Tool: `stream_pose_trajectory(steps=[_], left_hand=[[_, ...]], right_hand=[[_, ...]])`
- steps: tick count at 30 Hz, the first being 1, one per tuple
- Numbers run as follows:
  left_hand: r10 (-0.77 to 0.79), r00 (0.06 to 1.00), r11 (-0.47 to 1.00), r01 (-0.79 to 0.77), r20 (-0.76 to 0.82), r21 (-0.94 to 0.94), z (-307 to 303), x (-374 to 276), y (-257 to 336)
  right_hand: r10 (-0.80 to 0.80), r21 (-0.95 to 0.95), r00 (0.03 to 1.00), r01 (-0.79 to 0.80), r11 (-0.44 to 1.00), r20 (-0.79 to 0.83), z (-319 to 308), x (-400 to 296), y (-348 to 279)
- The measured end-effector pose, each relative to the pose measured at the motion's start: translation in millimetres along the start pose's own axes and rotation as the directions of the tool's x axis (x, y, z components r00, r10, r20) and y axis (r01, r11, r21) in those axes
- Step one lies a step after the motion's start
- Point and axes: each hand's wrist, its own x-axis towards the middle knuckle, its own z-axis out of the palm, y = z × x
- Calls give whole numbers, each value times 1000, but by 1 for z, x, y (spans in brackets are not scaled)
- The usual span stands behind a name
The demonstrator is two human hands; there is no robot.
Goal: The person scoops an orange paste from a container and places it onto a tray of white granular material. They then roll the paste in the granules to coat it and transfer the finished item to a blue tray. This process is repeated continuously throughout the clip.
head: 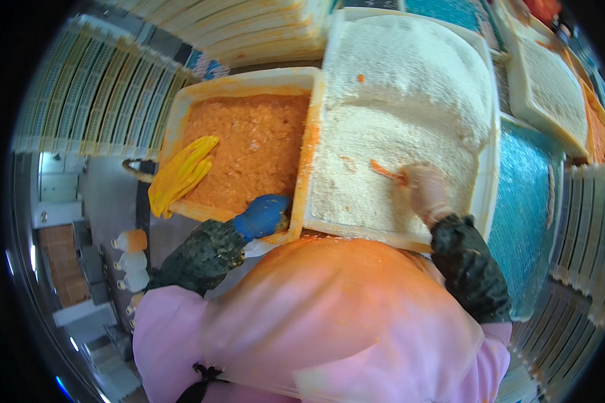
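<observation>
My left hand (263, 216), in a blue glove, is at the near right corner of a white tub (244, 83) of orange, batter-coated mush; its fingertips are hidden, so its hold cannot be told. A thin pale glove covers my right hand (426, 191), which is closed on one end of an orange-coated strip (385, 172) over a larger white tub (488, 201) of pale crumbs (363, 131). Small orange bits lie on the crumbs. A yellow rubber glove (181, 176) hangs over the left rim of the orange tub.
Stacked plastic trays (101, 95) stand at the left, with more behind the tubs. To the right is a blue tub (522, 211), and beyond it a crumb tub (549, 85) beside orange mush. Part of another person shows at the top right. Several jugs (131, 241) stand at lower left.
</observation>
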Motion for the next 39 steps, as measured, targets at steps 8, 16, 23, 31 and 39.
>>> stream_pose_trajectory(steps=[8,16,23,31,39], left_hand=[[163,968,977,-131,189,-168,-50,-15,4],[-30,996,828,-22,-83,-561,-77,-14,-43],[170,975,984,-175,141,18,-57,-16,-3],[125,992,795,-82,31,-601,-108,-23,-4],[-96,922,912,233,-375,338,-75,-32,-79]], right_hand=[[33,96,994,-23,995,-103,-10,-27,42],[119,194,988,-98,976,-100,-9,-26,41],[141,200,985,-119,973,-99,-3,-26,48],[142,219,984,-116,969,-105,0,-27,52],[100,179,985,-74,981,-140,0,-26,52]])
